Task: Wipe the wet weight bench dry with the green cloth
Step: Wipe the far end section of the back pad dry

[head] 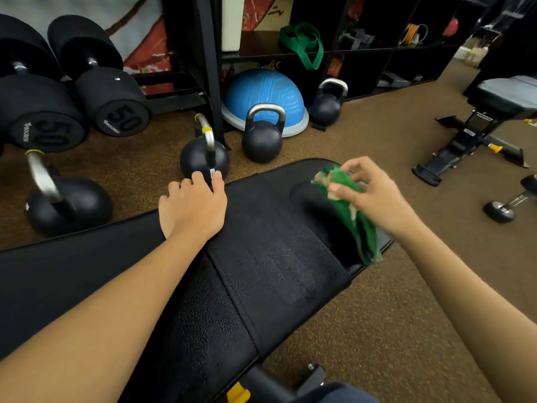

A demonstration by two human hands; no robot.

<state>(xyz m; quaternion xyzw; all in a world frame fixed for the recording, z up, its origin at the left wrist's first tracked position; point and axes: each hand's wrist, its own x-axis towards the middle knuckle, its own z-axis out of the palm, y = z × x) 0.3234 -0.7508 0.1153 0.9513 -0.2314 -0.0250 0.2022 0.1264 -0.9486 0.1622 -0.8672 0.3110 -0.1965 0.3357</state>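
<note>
Head view: right hand [374, 196] pinches green cloth [351, 210] near bench [270, 257] end; left hand [194, 207] lies flat at far edge.

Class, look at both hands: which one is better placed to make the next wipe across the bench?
The right hand: it already pinches the green cloth over the bench. The left hand holds nothing and rests on the bench's far edge.

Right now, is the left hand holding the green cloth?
No, the right hand pinches the green cloth; the left hand rests on the bench edge.
</note>
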